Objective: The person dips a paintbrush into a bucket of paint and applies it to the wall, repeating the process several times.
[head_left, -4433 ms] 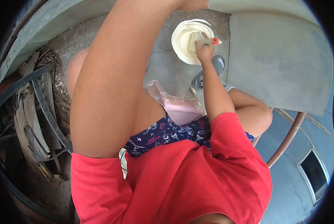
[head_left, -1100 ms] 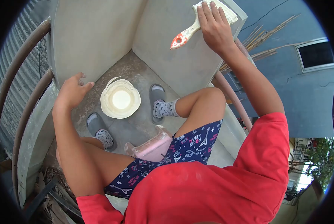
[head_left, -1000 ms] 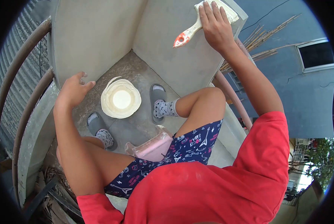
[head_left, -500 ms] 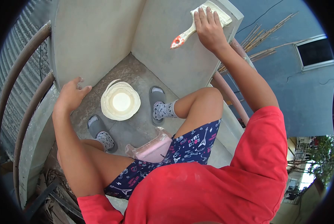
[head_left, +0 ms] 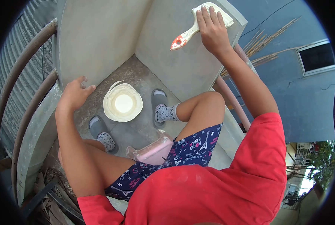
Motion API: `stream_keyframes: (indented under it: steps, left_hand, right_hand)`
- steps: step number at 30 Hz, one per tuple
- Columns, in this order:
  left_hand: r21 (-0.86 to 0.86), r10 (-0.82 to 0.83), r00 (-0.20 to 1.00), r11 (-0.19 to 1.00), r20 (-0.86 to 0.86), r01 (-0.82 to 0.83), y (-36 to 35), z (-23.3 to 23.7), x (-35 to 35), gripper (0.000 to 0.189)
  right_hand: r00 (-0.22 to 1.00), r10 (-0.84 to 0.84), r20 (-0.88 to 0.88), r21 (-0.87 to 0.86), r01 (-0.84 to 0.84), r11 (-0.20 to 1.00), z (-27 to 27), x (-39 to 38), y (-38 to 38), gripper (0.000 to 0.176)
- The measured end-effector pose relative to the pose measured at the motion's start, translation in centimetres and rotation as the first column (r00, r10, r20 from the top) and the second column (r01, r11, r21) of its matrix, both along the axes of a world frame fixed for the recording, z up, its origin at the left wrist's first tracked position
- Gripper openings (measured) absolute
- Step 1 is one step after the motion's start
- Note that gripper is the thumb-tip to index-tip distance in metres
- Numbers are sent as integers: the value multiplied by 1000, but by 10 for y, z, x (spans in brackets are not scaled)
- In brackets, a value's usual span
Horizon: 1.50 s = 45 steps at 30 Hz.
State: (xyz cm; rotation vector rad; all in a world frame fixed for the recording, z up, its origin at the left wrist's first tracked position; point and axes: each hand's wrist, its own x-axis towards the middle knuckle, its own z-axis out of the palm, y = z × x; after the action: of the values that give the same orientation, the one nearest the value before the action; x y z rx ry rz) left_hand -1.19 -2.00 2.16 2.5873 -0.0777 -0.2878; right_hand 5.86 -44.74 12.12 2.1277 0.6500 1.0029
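Observation:
My right hand (head_left: 214, 33) is closed on a wide paintbrush (head_left: 188, 35), its fingers lying over the paint-coated head. The brush has a cream-smeared handle with a red end and is held at the grey wall (head_left: 175, 52) on the right, close to that wall's outer edge. My left hand (head_left: 75, 93) holds nothing; its fingers are apart and slightly bent, beside the left wall panel (head_left: 96, 41). On the floor between my feet and the corner stands a round tub (head_left: 111, 108) with pale cream paint in it and paint-caked sides.
I sit on a pink plastic stool (head_left: 154, 152), my slippered feet (head_left: 160, 97) on either side of the concrete floor (head_left: 131, 131). Brown curved rails (head_left: 28, 112) run at the left, a pinkish rail (head_left: 233, 101) at the right. Bamboo sticks (head_left: 266, 41) lean beyond the wall.
The view has shifted slightly, so the scene sits a little lower. My right hand and the brush stay at nearly the same spot on the wall; my left hand looks the same.

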Motion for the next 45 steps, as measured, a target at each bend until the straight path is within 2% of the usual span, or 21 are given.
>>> stream_keyframes:
  steps: [2, 4, 6, 9, 12, 14, 16, 18, 20, 22, 24, 26, 29, 32, 33, 37, 39, 41, 45]
  left_hand:
    - [14, -9, 1000, 1000, -1, 9, 2, -2, 2, 52]
    - [5, -5, 1000, 1000, -8, 5, 2, 0, -1, 52]
    - [-10, 9, 1000, 1000, -12, -9, 3, 1, -2, 52]
    - [-19, 3, 1000, 1000, 10, -3, 4, -3, -1, 52]
    - [-20, 2, 1000, 1000, -5, -2, 2, -1, -1, 52]
    - [-16, 5, 1000, 1000, -24, -5, 2, 1, 0, 52]
    - [-27, 8, 1000, 1000, -21, -8, 2, 4, 0, 51]
    - [-33, 13, 1000, 999, -26, -14, 2, 1, -1, 51]
    - [-18, 0, 1000, 1000, 18, 0, 3, -5, 0, 52]
    - [-19, -10, 1000, 1000, 2, 10, 4, -4, 0, 52]
    - [-24, -16, 1000, 1000, -4, 16, 3, -1, 0, 52]
    - [-13, -7, 1000, 1000, 12, 7, 4, 1, -1, 51]
    - [-21, -6, 1000, 1000, 25, 7, 5, -4, -1, 51]
    - [-11, -21, 1000, 1000, 3, 21, 5, -5, 1, 51]
    - [-9, -23, 1000, 1000, 6, 23, 5, -4, 0, 51]
    - [-13, -6, 1000, 1000, 3, 6, 2, -3, 0, 52]
    - [-11, -4, 1000, 1000, 13, 4, -1, -3, -2, 52]
    - [17, 14, 999, 1000, -51, -13, -6, 5, -3, 54]
    - [2, 33, 997, 999, -65, -32, -5, 12, -4, 55]
  right_hand:
    - [999, 23, 39, 5, -23, 1000, 3, 4, -2, 40]
    - [998, -54, 28, -94, 56, 994, -4, 9, -10, 40]
    - [999, -41, 14, -101, 42, 994, -10, 9, -14, 40]
    - [1000, 8, 25, -12, -8, 1000, -1, 2, -3, 40]
    - [999, -7, 42, -9, 7, 1000, 8, 9, -11, 40]
    - [998, -44, 51, -74, 47, 996, -1, 5, -14, 40]
    - [999, -47, -7, -78, 47, 996, -8, 1, -14, 40]
    - [999, -43, -16, -45, 42, 998, -9, 1, -13, 41]
    - [999, 2, 46, 12, -2, 1000, 1, -2, -9, 41]
    - [998, -34, 55, 6, 34, 999, 1, -2, -12, 41]
    - [996, -86, 12, -51, 86, 995, -10, -2, -18, 41]
    - [998, -68, -3, -51, 68, 996, -11, -11, -16, 41]
    - [999, 36, 1, 61, -36, 998, -3, -21, -16, 41]
    - [1000, -14, 2, 65, 14, 998, 1, -19, -29, 41]
    - [999, -36, -3, -1, 36, 999, -4, -23, -30, 42]
    - [997, -22, -69, 52, 26, 998, -15, -27, -26, 42]
    - [999, 7, -31, 67, -5, 998, 1, -23, -18, 42]
    - [1000, -4, 9, 81, 3, 997, 6, -15, -20, 42]
    - [998, -23, -61, 63, 27, 998, -19, -2, -11, 41]
